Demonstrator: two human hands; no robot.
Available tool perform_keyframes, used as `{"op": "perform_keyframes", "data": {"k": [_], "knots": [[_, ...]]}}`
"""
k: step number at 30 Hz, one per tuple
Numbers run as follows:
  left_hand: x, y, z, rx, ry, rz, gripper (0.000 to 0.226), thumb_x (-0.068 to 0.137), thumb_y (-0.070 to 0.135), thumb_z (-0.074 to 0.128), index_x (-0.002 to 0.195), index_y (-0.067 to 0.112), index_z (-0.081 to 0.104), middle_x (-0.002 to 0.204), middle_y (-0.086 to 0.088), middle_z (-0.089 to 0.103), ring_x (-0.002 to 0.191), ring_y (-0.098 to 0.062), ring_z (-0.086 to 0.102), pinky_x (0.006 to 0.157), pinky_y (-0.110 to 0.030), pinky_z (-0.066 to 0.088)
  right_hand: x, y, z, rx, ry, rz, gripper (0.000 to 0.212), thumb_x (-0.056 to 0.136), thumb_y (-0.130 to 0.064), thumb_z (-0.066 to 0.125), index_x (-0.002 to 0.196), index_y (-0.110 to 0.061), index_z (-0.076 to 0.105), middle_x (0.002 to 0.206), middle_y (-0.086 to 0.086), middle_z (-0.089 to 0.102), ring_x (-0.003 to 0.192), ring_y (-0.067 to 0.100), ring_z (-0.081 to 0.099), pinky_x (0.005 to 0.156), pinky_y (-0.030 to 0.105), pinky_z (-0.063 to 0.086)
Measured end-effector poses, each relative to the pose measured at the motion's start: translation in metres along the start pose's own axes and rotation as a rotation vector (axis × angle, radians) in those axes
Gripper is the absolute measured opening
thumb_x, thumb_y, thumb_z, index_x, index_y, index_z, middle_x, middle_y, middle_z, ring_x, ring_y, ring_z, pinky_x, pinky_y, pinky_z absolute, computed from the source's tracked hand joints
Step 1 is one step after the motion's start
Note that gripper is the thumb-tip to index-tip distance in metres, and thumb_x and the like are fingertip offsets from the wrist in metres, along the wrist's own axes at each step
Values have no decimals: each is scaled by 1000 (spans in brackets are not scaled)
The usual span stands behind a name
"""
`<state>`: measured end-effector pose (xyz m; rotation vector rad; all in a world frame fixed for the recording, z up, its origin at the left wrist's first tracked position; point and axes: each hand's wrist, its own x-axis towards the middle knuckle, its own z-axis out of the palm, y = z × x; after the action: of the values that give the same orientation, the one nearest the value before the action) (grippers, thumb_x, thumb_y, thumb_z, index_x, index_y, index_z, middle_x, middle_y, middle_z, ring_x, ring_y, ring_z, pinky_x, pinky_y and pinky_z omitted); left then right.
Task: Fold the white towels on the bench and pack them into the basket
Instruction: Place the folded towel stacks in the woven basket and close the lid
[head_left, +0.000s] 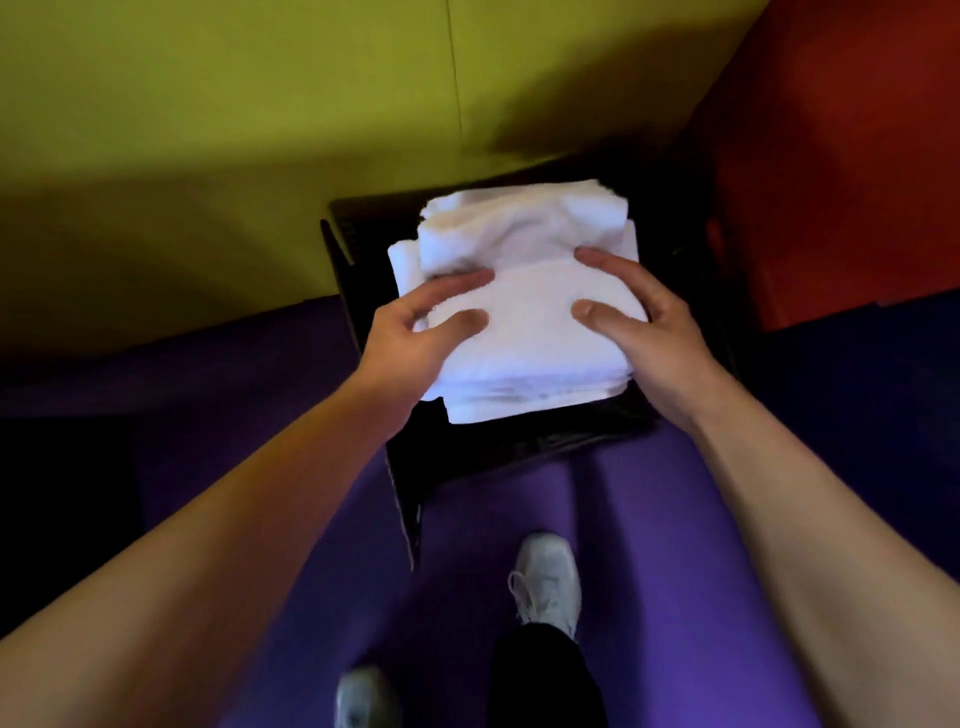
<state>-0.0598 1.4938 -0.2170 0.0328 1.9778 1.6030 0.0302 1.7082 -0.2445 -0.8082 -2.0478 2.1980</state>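
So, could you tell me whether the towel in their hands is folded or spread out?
Folded: the towel is a compact rectangle with layered edges along its near side, held by the left hand and right hand over the basket.

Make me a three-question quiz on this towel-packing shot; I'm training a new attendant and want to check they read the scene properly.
1. True or false: both hands hold the folded white towel at once.
2. Where is the folded white towel?
A. Flat on the purple floor
B. Over the black basket, above other white towels
C. Draped over the person's arm
3. Fill in: the left hand grips one side edge of the towel, the right hand the ____ edge.

Key
1. True.
2. B.
3. Opposite; each thumb lies on top of the towel.
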Motion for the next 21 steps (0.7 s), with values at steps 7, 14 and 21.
{"op": "perform_keyframes", "data": {"k": [7,14,21], "knots": [[50,-86,-18,92,4,-5,33,87,8,76,109,32,77,123,22,64,114,10,57,96,-12,48,51,94,25,15,-67,74,44,85,-17,79,121,-40,72,135,-6,65,126,16,61,109,45,50],[79,-122,-7,129,27,69,35,86,7,76,114,28,76,120,23,63,104,22,54,86,0,43,81,129,18,-57,-87,27,42,87,-17,78,119,-43,72,130,-7,68,117,14,67,94,33,57],[119,-162,-9,701,-129,-138,45,92,23,66,134,36,58,143,-7,51,129,-25,52,106,-22,41,125,163,14,-711,-419,146,58,93,-43,70,145,-49,44,159,-3,40,143,17,41,109,19,39]]}}
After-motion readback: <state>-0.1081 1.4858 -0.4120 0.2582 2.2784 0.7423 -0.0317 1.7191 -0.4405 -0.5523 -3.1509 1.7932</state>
